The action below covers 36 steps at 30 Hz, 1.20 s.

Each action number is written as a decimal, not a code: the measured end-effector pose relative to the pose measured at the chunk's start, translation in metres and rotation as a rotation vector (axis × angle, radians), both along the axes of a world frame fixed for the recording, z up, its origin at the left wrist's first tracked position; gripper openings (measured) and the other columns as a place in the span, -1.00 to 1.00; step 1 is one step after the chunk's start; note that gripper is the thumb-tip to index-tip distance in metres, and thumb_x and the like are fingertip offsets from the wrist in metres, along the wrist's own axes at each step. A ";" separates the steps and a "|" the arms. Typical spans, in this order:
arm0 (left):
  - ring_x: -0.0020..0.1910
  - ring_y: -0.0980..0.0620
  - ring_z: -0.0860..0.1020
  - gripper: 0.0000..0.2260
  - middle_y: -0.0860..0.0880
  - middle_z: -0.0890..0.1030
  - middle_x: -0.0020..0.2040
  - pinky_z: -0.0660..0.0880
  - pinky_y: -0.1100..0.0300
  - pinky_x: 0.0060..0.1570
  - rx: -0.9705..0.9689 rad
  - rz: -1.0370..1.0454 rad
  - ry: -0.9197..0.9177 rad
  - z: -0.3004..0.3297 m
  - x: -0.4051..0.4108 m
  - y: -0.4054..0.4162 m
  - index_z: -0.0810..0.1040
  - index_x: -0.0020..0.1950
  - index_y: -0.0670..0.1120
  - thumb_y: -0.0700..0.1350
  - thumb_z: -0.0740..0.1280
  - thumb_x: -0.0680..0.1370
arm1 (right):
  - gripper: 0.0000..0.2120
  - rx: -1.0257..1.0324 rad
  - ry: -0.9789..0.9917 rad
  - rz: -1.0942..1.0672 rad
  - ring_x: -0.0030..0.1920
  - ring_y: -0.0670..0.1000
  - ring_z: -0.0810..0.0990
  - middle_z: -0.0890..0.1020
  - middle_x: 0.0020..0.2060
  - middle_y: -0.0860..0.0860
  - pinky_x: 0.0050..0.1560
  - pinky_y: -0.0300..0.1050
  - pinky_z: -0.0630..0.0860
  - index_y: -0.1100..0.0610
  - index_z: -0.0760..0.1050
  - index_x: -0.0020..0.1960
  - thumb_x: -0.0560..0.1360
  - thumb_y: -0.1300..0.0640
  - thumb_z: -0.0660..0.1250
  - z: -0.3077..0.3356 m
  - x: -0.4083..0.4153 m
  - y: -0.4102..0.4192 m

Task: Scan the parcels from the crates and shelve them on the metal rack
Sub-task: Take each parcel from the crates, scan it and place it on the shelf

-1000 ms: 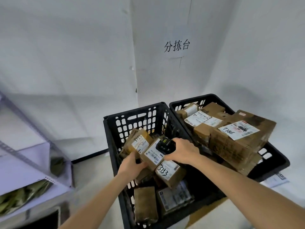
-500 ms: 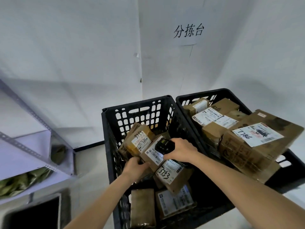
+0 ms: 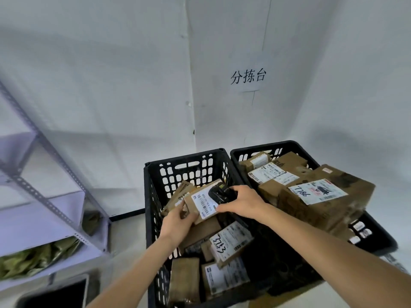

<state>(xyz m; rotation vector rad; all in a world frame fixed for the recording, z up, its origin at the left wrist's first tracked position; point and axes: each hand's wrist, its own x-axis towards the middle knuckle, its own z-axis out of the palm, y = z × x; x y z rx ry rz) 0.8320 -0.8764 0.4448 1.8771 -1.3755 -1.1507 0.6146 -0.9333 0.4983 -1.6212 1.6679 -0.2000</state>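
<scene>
A paper sign (image 3: 248,77) on the white wall reads "分拣台". In the left crate (image 3: 153,196), a parcel (image 3: 230,244) lying below my hands bears a handwritten number, apparently "3353", though it sits sideways and I cannot be sure. In the right crate (image 3: 275,146), the large box (image 3: 327,198) on top is marked "7786" on its label.

Both black crates stand side by side against the wall. The metal rack (image 3: 51,196) stands to the left, with green packets (image 3: 33,258) on a low shelf.

My left hand (image 3: 178,221) grips the lower edge of a small parcel (image 3: 200,202), holding it tilted above the left crate's contents. My right hand (image 3: 241,202) grasps the black scanner (image 3: 220,193), whose head lies against that parcel's white barcode label.
</scene>
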 end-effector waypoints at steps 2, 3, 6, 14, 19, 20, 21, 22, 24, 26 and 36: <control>0.08 0.09 0.60 -0.41 0.05 0.61 0.24 0.53 0.21 -0.05 -0.058 0.018 0.037 0.021 -0.006 0.007 0.23 0.56 0.24 0.15 0.36 0.56 | -0.54 -0.028 -0.017 -0.013 0.04 -0.05 0.67 0.71 0.00 -0.11 0.21 0.01 0.62 -0.05 0.61 0.09 0.28 -0.17 0.65 0.020 -0.007 0.012; 0.15 0.08 0.57 -0.37 0.06 0.57 0.30 0.51 0.20 0.00 -0.082 0.023 0.061 0.031 -0.009 0.011 0.16 0.57 0.27 0.15 0.37 0.56 | -0.54 -0.043 -0.025 -0.025 0.03 -0.06 0.67 0.71 0.00 -0.11 0.21 0.00 0.61 -0.05 0.62 0.08 0.28 -0.17 0.65 0.031 -0.011 0.019; 0.26 0.08 0.52 -0.33 0.13 0.52 0.38 0.48 0.17 0.07 -0.153 -0.015 0.161 0.066 -0.020 0.024 0.06 0.57 0.35 0.16 0.36 0.57 | -0.67 -0.090 -0.071 -0.061 -0.02 -0.12 0.65 0.68 -0.08 -0.17 0.08 -0.12 0.60 -0.11 0.58 -0.05 0.31 -0.14 0.64 0.070 -0.026 0.044; 0.14 0.03 0.59 -0.37 0.06 0.63 0.23 0.52 -0.01 0.23 -0.268 -0.159 0.183 0.146 -0.045 0.081 0.10 0.54 0.37 0.07 0.37 0.59 | -0.61 -0.185 -0.139 -0.209 0.02 -0.11 0.66 0.69 0.00 -0.15 0.14 -0.11 0.60 -0.13 0.59 0.04 0.30 -0.16 0.64 0.153 -0.058 0.145; 0.12 0.15 0.57 -0.47 0.15 0.60 0.10 0.43 0.35 0.05 -0.399 -0.299 0.247 0.185 -0.063 0.149 0.17 0.47 0.30 -0.06 0.34 0.62 | -0.56 -0.219 -0.144 -0.309 -0.02 -0.17 0.64 0.68 -0.02 -0.15 -0.01 -0.25 0.57 -0.06 0.62 0.10 0.30 -0.12 0.65 0.186 -0.069 0.238; 0.08 0.21 0.56 -0.49 0.14 0.60 0.08 0.45 0.40 -0.02 -0.417 -0.307 0.250 0.189 -0.067 0.161 0.21 0.46 0.29 -0.03 0.35 0.62 | -0.51 -0.223 -0.147 -0.336 -0.01 -0.14 0.66 0.70 0.00 -0.14 0.04 -0.21 0.60 -0.04 0.64 0.13 0.27 -0.13 0.65 0.190 -0.072 0.256; 0.05 0.24 0.55 -0.52 0.12 0.60 0.09 0.48 0.40 -0.05 -0.427 -0.310 0.258 0.194 -0.071 0.175 0.28 0.46 0.25 0.00 0.36 0.60 | -0.48 -0.221 -0.143 -0.364 0.01 -0.11 0.68 0.72 0.00 -0.12 0.10 -0.15 0.63 -0.03 0.66 0.14 0.23 -0.14 0.65 0.196 -0.077 0.276; 0.05 0.23 0.56 -0.55 0.09 0.61 0.11 0.53 0.34 -0.01 -0.430 -0.303 0.271 0.196 -0.076 0.186 0.35 0.45 0.20 0.04 0.37 0.59 | -0.47 -0.226 -0.141 -0.382 0.01 -0.08 0.70 0.73 -0.02 -0.12 0.15 -0.09 0.64 -0.03 0.67 0.13 0.21 -0.15 0.66 0.201 -0.082 0.295; 0.07 0.12 0.59 -0.62 0.05 0.63 0.13 0.59 0.06 0.13 -0.406 -0.310 0.322 0.205 -0.091 0.207 0.45 0.36 0.18 0.10 0.40 0.55 | -0.52 -0.240 -0.137 -0.437 -0.05 -0.07 0.73 0.75 -0.11 -0.12 0.13 -0.06 0.66 -0.04 0.69 0.04 0.17 -0.15 0.66 0.210 -0.097 0.334; 0.06 0.09 0.62 -0.69 0.04 0.66 0.11 0.61 0.00 0.13 -0.404 -0.343 0.363 0.214 -0.111 0.226 0.50 0.27 0.21 0.12 0.42 0.54 | -0.62 -0.283 -0.137 -0.501 -0.17 -0.13 0.72 0.74 -0.18 -0.12 -0.05 -0.20 0.64 -0.03 0.69 -0.03 0.22 -0.11 0.66 0.220 -0.112 0.372; 0.05 0.16 0.63 -0.81 0.13 0.67 0.04 0.56 0.15 0.07 -0.408 -0.646 0.549 0.263 -0.260 0.360 0.56 0.13 0.32 0.11 0.43 0.54 | -0.56 -0.399 -0.097 -0.834 -0.28 -0.04 0.67 0.71 -0.24 0.00 -0.28 -0.20 0.58 0.07 0.66 -0.04 0.17 -0.07 0.66 0.257 -0.209 0.573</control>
